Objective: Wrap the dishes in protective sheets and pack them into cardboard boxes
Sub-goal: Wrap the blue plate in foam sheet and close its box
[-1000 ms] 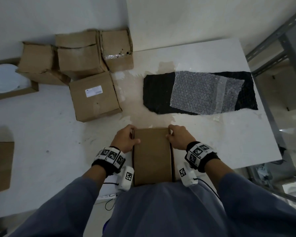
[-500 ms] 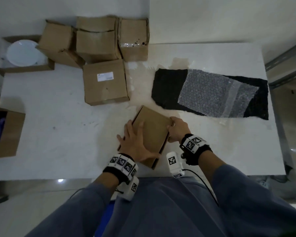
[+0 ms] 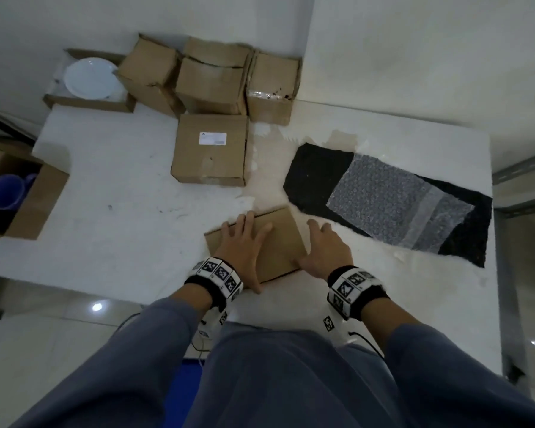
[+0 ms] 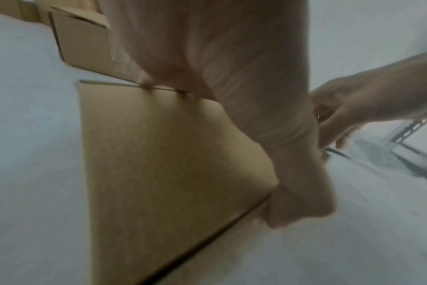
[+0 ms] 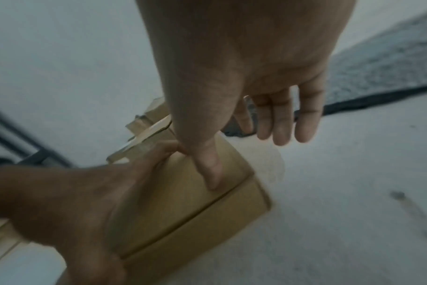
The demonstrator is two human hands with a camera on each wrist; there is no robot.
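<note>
A closed brown cardboard box (image 3: pixel 283 242) lies askew on the white table (image 3: pixel 121 217), near its front edge. My left hand (image 3: pixel 246 233) lies flat on the box top with straight fingers, its thumb down the near side. My right hand (image 3: pixel 323 242) hovers at the box's right edge with fingers spread and straight; in the right wrist view only its thumb (image 5: pixel 210 169) rests on the box (image 5: pixel 190 212). A bubble-wrap sheet (image 3: pixel 389 205) lies on a black cloth (image 3: pixel 315 177) to the right. A white plate (image 3: pixel 90 78) sits in a shallow box at the far left.
Several closed cardboard boxes (image 3: pixel 212 156) cluster at the back middle of the table. An open box at the left holds a blue mug (image 3: pixel 5 193). A metal shelf frame (image 3: pixel 522 186) stands past the table's right edge.
The box went from the table's front edge further onto the table and turned askew. My left hand shifted from its side to its top; my right hand released its side and spread.
</note>
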